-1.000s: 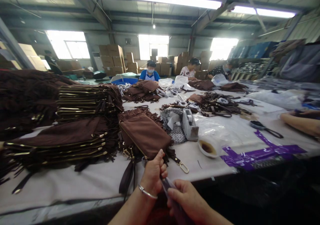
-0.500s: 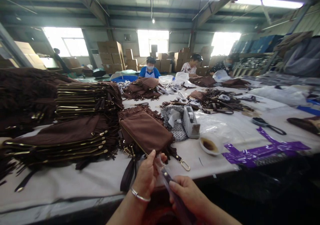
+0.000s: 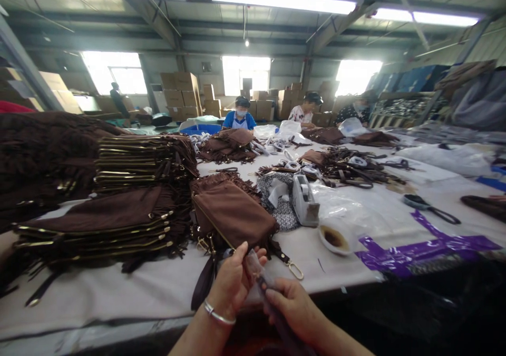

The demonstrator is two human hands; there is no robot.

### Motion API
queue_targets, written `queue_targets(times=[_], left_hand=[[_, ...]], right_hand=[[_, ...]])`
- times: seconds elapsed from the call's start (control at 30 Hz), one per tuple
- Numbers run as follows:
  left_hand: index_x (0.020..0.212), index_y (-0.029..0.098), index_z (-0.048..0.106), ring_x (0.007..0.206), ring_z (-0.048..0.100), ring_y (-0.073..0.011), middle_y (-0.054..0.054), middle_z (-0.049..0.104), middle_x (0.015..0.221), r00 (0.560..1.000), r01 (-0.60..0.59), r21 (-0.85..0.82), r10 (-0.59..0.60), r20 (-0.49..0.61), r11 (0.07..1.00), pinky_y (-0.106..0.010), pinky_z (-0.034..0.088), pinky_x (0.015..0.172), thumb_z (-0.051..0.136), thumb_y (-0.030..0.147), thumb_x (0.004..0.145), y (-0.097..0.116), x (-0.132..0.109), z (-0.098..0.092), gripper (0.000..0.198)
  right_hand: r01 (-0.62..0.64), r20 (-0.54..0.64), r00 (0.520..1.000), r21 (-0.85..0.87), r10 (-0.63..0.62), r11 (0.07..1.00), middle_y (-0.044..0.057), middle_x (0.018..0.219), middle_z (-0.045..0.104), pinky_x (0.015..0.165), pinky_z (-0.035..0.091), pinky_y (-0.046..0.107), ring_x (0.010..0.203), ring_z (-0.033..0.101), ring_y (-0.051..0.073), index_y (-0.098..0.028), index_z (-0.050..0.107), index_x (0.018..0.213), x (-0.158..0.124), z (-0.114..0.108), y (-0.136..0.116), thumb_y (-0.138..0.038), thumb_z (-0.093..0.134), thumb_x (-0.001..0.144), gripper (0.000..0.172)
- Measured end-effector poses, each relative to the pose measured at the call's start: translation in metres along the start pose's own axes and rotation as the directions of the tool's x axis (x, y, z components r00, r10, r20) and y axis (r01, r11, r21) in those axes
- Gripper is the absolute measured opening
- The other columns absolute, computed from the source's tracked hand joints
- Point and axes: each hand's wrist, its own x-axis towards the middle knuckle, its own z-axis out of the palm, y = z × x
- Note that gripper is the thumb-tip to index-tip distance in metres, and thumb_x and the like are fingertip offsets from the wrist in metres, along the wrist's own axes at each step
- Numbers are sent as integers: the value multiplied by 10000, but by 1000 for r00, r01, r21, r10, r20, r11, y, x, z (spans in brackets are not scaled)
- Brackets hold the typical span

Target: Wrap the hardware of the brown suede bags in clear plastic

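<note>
My right hand (image 3: 294, 303) is closed round a dark brown strap (image 3: 282, 321), which runs down toward the bottom edge. Clear plastic film (image 3: 256, 269) covers the strap's upper end. My left hand (image 3: 233, 279), with a silver bangle at the wrist, has its fingers curled at the film's upper end, thumb pointing up. Just beyond the hands lies a brown fringed pouch (image 3: 237, 211) with a gold zip. A wrist loop (image 3: 205, 282) hangs from it toward the table edge. A gold clasp (image 3: 294, 269) lies by its right corner.
Stacked brown pouches (image 3: 90, 224) fill the left. A tape dispenser (image 3: 306, 200), a bowl of brown liquid (image 3: 335, 239) and purple tape (image 3: 419, 248) are to the right. Co-workers sit across the table, one in blue (image 3: 239, 117). Another person's hand (image 3: 8, 248) touches the left stack.
The plastic film now covers the strap's end and its rivet, closer to my right hand. The view has tilted up slightly, and the scene sits lower and a little further right.
</note>
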Motion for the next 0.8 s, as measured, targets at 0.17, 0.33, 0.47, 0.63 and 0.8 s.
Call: queue_targets(times=[0.17,0.33,0.47,0.63,0.8], left_hand=[[918,43,659,714,738,-222,-187,766,828,996,-93,57,93,4,994,-318,606,680,618,275,869,-6,-1,3,240],[892,43,679,717,738,-228,-191,769,826,981,-190,148,194,-11,971,-339,608,711,615,304,870,-14,7,2,269],[849,70,703,747,739,-249,-182,771,821,963,-266,251,269,22,931,-353,604,725,650,390,835,-24,16,-3,325],[837,107,710,776,732,-262,-174,770,836,971,-237,275,239,28,932,-346,588,682,650,409,825,-28,18,-6,309],[837,110,695,763,708,-228,-134,744,814,985,-143,245,113,134,959,-302,553,662,682,514,772,-20,1,-14,409]], right_hand=[[26,-3,1000,33,-26,999,2,591,614,471,381,224,468,531,104,-147,584,725,-3,4,-6,-658,617,737,512],[21,-36,999,15,-20,1000,13,589,618,462,367,223,465,538,112,-148,577,711,-1,8,-11,-631,624,743,487],[-5,-93,996,21,7,1000,11,549,616,435,344,216,436,526,112,-154,565,691,4,13,-13,-547,613,746,399],[14,-105,994,41,-10,999,10,500,598,414,339,210,406,516,113,-148,570,669,12,20,-16,-466,583,745,328],[55,-103,994,93,-45,994,1,552,611,433,351,199,431,521,97,-139,581,721,11,15,-14,-502,622,753,367]])
